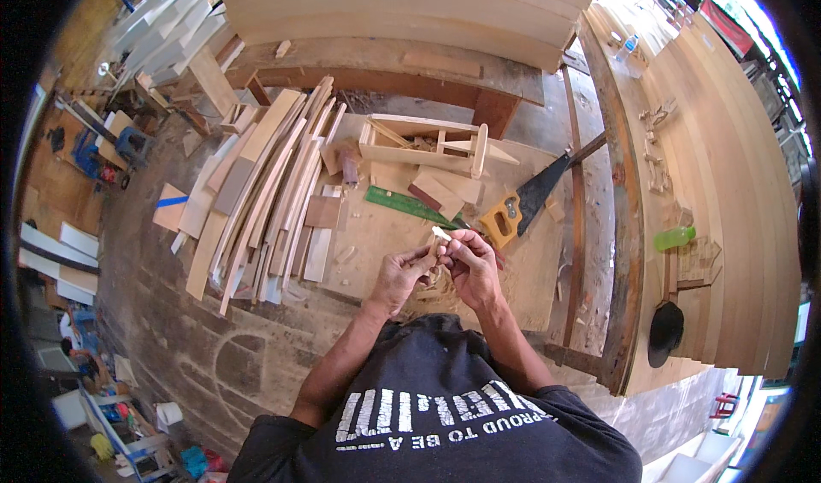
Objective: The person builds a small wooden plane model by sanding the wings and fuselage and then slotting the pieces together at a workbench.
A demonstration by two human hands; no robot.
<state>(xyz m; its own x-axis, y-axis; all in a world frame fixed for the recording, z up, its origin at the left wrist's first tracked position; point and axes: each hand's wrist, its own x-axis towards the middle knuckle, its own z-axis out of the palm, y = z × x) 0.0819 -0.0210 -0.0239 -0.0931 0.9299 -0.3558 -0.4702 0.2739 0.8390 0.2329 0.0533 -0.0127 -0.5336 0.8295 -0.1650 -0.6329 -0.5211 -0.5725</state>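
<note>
Both my hands meet in front of my chest, over a wooden board (pixel 376 252) strewn with shavings. Between their fingertips is a small pale piece of wood (pixel 440 233). My left hand (pixel 402 279) pinches it from the left, and my right hand (pixel 473 265) has its fingers closed on it from the right. Just beyond them lie a green ruler-like strip (pixel 402 203) and a hand saw (pixel 540 194) with a yellow handle (pixel 501 220). An open wooden box frame (pixel 423 144) rests farther off, with shavings inside.
Stacked wooden strips (pixel 265 192) lie to the left. A bench (pixel 629 192) runs along the right with long planks (pixel 735 209), a green bottle (pixel 676 238) and a black cap (pixel 665 333). Large boards (pixel 410 8) stand at the far side.
</note>
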